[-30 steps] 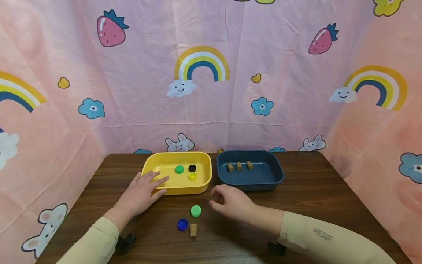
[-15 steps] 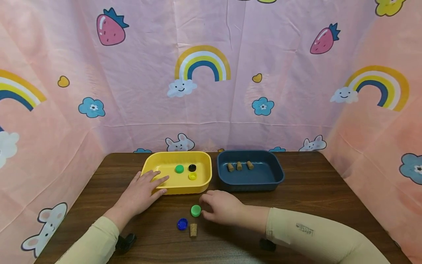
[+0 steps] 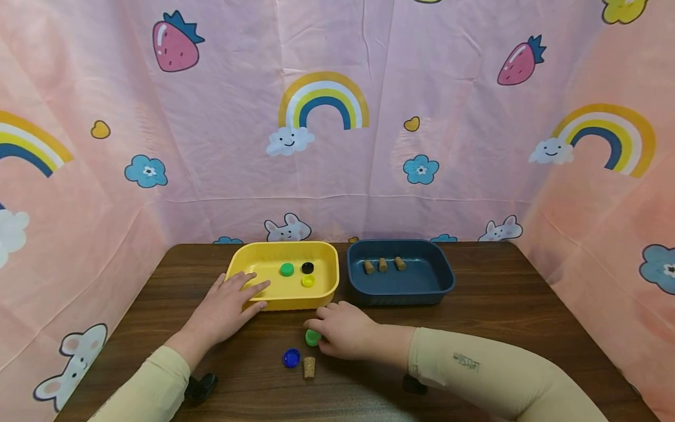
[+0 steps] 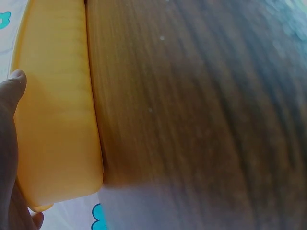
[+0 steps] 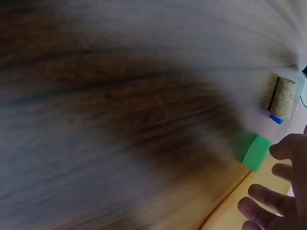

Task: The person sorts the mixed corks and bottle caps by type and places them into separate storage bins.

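Note:
My left hand lies with spread fingers over the near left rim of the yellow tray. In the left wrist view its thumb rests at the tray's edge. The right hand is at a light green bottle cap on the table, index finger and thumb parted beside it and covering part of it. From the right wrist, the thumb appears close to the green cap; contact is unclear. Nearer to me lie a blue cap and a cork stopper.
In the yellow tray are a green cap, a black cap and a yellow cap. A dark blue tray to its right holds three corks. Behind the wooden table hangs a patterned pink cloth.
My right hand has moved left from in front of the blue tray to the light green cap. The left hand stays on the yellow tray, and the caps and corks keep their places.

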Tool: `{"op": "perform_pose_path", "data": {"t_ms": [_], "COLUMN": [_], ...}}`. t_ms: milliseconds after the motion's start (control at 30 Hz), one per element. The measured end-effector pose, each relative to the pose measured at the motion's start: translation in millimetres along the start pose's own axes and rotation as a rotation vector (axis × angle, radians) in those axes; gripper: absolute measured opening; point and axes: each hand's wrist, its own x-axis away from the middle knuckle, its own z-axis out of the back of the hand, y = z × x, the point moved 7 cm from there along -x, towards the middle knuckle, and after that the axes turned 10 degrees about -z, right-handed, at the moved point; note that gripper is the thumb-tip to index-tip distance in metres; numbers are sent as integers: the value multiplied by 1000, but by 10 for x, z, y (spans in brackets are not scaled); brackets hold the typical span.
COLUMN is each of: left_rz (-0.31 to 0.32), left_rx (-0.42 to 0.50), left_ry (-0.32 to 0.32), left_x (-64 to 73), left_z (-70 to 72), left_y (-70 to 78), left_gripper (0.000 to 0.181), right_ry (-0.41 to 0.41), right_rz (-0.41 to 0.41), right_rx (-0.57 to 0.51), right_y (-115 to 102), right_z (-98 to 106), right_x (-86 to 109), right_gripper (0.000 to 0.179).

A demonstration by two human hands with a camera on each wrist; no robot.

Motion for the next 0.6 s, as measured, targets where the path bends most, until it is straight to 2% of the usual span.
{"op": "perform_pose_path", "data": {"t_ms": [233, 600], "left_rz": [3, 6], "left_rx": [8, 24], "left_ry": [1, -2], "left_x": [3, 0], "left_z": [7, 3], "left_y": [4, -4], "left_gripper": [54, 54], "right_ry": [-81, -74], "right_rz": [5, 27], "right_rx": [-26, -30], "right_y": [-30, -52], "right_z": [-22, -70], "right_x": [-72, -73], "right_gripper": [42, 34]}}
